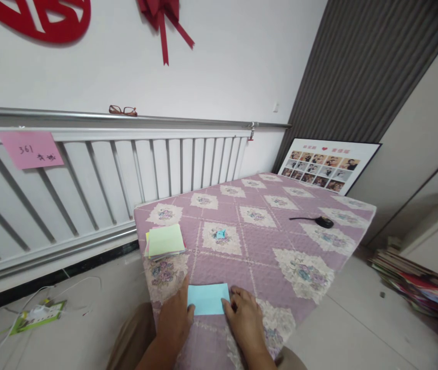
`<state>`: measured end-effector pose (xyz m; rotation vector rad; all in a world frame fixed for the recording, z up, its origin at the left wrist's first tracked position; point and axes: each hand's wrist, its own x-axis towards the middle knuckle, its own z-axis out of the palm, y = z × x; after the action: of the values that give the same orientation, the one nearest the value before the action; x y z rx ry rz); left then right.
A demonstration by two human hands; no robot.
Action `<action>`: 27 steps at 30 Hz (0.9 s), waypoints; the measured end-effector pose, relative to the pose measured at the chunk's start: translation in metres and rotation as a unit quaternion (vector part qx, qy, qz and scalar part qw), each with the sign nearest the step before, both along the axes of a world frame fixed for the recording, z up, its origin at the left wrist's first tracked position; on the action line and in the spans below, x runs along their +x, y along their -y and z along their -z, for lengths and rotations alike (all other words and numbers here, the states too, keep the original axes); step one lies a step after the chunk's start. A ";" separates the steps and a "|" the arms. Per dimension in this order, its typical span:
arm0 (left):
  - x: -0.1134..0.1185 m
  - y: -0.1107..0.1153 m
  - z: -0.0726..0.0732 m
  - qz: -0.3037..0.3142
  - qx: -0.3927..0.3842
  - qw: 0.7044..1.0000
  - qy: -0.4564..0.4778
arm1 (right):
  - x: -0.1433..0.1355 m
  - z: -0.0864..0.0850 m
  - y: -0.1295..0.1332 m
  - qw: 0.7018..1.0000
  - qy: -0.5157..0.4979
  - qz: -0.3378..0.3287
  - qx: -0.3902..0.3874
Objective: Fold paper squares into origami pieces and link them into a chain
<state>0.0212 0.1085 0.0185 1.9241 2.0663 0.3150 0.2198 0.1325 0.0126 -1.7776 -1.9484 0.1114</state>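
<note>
A light blue paper rectangle (208,299) lies on the purple patterned tablecloth (259,252) near its front edge. My left hand (175,314) is at the paper's left edge, thumb and index finger closed on it. On the right side, my right hand (245,314) has its thumb on the paper and its fingers curled at the edge. Farther back sits a small folded blue paper piece (221,234). A stack of sticky notes (166,240), pale yellow-green on top, is at the table's left side.
A black object with a thin handle or cord (323,221) lies on the table's right part. A photo board (326,164) leans behind. The white radiator (165,167) borders the table's far side, with glasses (123,110) on its pipe.
</note>
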 end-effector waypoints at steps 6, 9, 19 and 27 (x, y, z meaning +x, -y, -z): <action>0.001 0.003 0.001 0.006 0.007 1.000 -0.011 | -0.001 -0.002 0.002 1.000 -0.004 -0.001 -0.008; 0.000 0.003 0.003 0.009 0.027 0.999 -0.018 | -0.001 -0.003 0.002 1.000 -0.004 0.001 -0.009; -0.008 -0.002 0.008 0.183 0.057 0.981 0.023 | -0.001 0.000 0.001 1.000 -0.013 -0.002 -0.002; -0.007 -0.001 0.004 0.178 0.053 0.982 0.027 | 0.002 0.010 0.000 0.997 -0.017 -0.010 0.078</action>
<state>0.0137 0.1099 0.0149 2.2705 1.6575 0.3941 0.2222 0.1328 0.0022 -1.6447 -1.8969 -0.0042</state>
